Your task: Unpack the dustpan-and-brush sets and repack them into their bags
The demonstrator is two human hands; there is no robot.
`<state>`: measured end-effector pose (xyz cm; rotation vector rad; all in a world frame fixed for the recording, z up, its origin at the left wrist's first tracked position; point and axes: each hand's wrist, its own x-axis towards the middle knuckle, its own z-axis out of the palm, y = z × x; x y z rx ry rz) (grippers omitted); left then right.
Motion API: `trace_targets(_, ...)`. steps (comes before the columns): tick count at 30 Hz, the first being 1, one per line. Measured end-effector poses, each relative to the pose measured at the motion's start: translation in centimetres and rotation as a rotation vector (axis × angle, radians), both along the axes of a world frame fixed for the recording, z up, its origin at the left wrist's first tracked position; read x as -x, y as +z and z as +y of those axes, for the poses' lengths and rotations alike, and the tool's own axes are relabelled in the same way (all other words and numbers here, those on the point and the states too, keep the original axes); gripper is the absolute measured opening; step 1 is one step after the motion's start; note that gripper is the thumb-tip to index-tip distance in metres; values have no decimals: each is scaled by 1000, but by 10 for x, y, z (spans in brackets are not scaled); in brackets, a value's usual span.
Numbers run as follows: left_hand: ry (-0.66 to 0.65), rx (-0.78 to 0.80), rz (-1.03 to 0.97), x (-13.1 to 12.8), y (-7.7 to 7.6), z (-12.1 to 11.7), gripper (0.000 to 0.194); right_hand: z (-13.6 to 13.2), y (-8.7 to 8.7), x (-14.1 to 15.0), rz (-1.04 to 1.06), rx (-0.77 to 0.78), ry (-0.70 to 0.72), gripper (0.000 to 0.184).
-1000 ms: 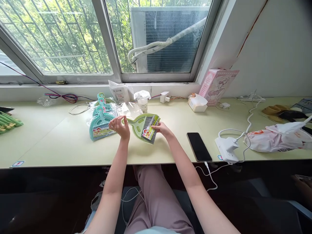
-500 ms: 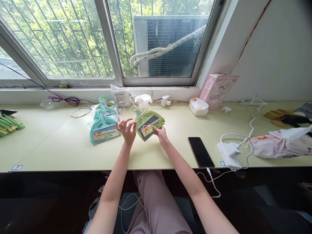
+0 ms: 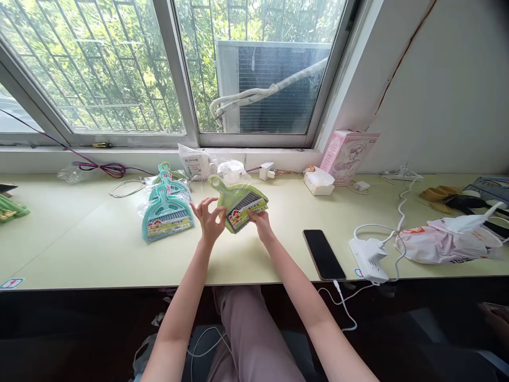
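A light green mini dustpan with a brush and a colourful label (image 3: 237, 202) is held above the pale green table (image 3: 99, 249), its handle pointing away to the left. My right hand (image 3: 258, 220) pinches its near edge at the label. My left hand (image 3: 209, 218) is just left of the dustpan, fingers spread, thumb and fingertips close to or touching its left edge. A stack of teal dustpan sets (image 3: 166, 208) in clear wrapping lies to the left.
A black phone (image 3: 323, 253) on a cable and a white power adapter (image 3: 368, 258) lie to the right, with a white plastic bag (image 3: 449, 241) beyond. A pink box (image 3: 348, 155), tissue box (image 3: 318, 181) and packets stand by the window sill.
The green dustpan turned so its handle points away instead of left. My left hand let go of the handle and opened beside the pan. The camera tilted slightly down.
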<state>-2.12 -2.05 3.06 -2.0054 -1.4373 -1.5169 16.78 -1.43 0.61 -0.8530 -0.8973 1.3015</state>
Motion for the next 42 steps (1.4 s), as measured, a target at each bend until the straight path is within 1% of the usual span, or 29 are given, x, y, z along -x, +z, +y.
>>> trace_targets(3, -99, -11, 92, -6, -4, -2, 8, 0, 0, 2, -50, 15, -62, 41)
trace_targets(4, -102, -6, 92, -8, -6, -3, 7, -1, 0, 3, -50, 15, -73, 41)
trace_targets(5, -77, -1, 61, -10, -7, -3, 10, -1, 0, 3, -42, 14, -78, 41)
trace_targets(6, -31, 1, -6, -12, -7, -3, 23, -1, 1, 3, -28, 11, -79, 41)
trace_targets(8, 60, 12, -223, -13, -5, -2, 60, -2, 2, 2, 1, 8, -72, 41)
trace_targets(9, 66, 40, -346, -12, -2, -1, 75, -2, 2, 2, 12, 10, -63, 41)
trace_targets(10, 23, 96, -461, -12, 1, 1, 83, -3, 3, 2, 18, 13, -50, 41)
trace_targets(11, -70, 183, -560, -11, 4, 3, 83, -3, 3, 2, 18, 17, -34, 42)
trace_targets(14, -499, 511, -779, -10, 12, 8, 73, -3, 3, 4, 4, 39, 2, 45)
trace_targets(15, -626, 588, -846, -11, 12, 8, 72, -3, 3, 5, 4, 44, -1, 46)
trace_targets(16, -725, 643, -913, -13, 11, 8, 72, -3, 2, 6, 13, 47, -10, 48)
trace_targets(18, -837, 711, -1032, -19, 6, 7, 70, -2, 0, 8, 53, 43, -41, 50)
trace_targets(20, -889, 755, -1089, -25, 0, 5, 67, -2, -1, 8, 102, 34, -82, 51)
trace_targets(23, -922, 782, -1044, -33, -7, 5, 65, -2, 0, 7, 134, 29, -151, 51)
trace_targets(27, -881, 783, -967, -36, -10, 6, 61, -3, 4, 6, 91, 19, -214, 52)
trace_targets(31, -829, 752, -940, -36, -11, 7, 59, -2, 6, 4, 25, 14, -179, 55)
trace_targets(34, -810, 715, -943, -35, -12, 7, 57, -2, 6, 2, 12, 52, -149, 51)
trace_targets(39, -776, 698, -967, -32, -14, 11, 57, 0, 4, 0, 139, 28, -63, 42)
trace_targets(42, -766, 698, -970, -30, -16, 14, 59, 2, 1, 1, 166, 32, -58, 40)
